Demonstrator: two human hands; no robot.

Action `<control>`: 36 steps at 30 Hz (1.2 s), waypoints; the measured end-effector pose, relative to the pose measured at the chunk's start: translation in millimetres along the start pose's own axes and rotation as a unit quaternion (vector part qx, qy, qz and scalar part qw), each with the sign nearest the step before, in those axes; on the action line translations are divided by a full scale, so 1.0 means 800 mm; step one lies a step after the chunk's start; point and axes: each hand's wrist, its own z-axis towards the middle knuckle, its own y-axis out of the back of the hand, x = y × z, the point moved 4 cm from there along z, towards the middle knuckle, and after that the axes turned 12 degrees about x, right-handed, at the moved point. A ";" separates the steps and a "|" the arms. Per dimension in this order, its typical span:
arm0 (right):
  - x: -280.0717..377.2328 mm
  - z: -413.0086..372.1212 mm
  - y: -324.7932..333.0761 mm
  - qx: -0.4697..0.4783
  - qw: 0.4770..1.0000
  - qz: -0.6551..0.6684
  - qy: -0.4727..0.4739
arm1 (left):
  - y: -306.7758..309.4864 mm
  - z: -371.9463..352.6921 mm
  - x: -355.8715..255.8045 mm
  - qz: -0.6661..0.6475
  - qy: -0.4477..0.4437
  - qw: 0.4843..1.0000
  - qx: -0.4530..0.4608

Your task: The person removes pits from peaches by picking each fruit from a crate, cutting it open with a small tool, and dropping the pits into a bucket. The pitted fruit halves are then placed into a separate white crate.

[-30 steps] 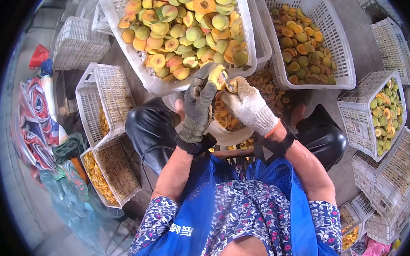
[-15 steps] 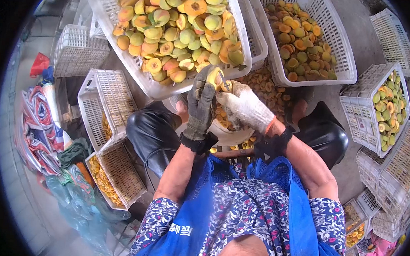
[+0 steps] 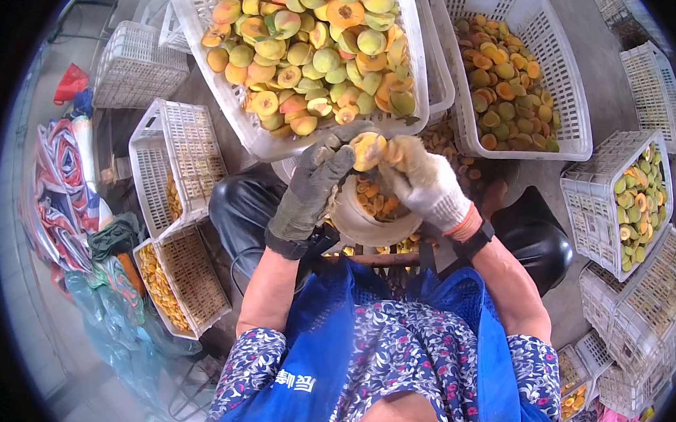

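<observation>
My left hand (image 3: pixel 315 183), in a dark grey-green glove, is closed on a peach half (image 3: pixel 369 151), its yellow side showing. Right beside the fruit is my right hand (image 3: pixel 429 187), in a soiled white knit glove with its fingers curled in. Whatever those fingers hold is hidden. Beneath both hands stands a whitish bucket (image 3: pixel 379 230) with orange-brown pieces (image 3: pixel 375 199) inside. Just beyond my hands, a white crate (image 3: pixel 239 122) is heaped with halved green, yellow and orange peaches (image 3: pixel 307 64).
A second white crate (image 3: pixel 536 154) of peach halves stands at the back right. More crates line the right, one with peach halves (image 3: pixel 638 198). On the left are tilted crates (image 3: pixel 196 154), crumpled plastic sheeting (image 3: pixel 110 321) and a striped sheet (image 3: pixel 60 189).
Both hands have come lower and nearer to my body, and the left has turned with the peach half. The view has shifted slightly.
</observation>
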 end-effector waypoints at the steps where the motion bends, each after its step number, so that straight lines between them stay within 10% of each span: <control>1: -0.003 -0.001 -0.003 -0.009 0.994 0.094 -0.051 | 0.000 0.001 0.003 -0.001 0.000 1.000 0.001; 5: -0.010 -0.004 -0.022 0.028 0.970 0.202 -0.132 | -0.006 0.003 0.002 -0.183 -0.048 0.981 -0.046; 22: -0.012 -0.005 -0.044 -0.048 0.993 0.094 -0.055 | -0.006 0.025 0.030 0.017 -0.115 0.988 -0.104; 27: -0.011 0.006 -0.024 0.067 0.872 0.430 -0.225 | 0.006 0.032 0.044 0.010 -0.113 0.991 -0.071; 36: -0.026 -0.006 -0.072 0.037 0.994 0.068 -0.076 | -0.009 0.035 0.010 -0.019 -0.038 0.997 -0.068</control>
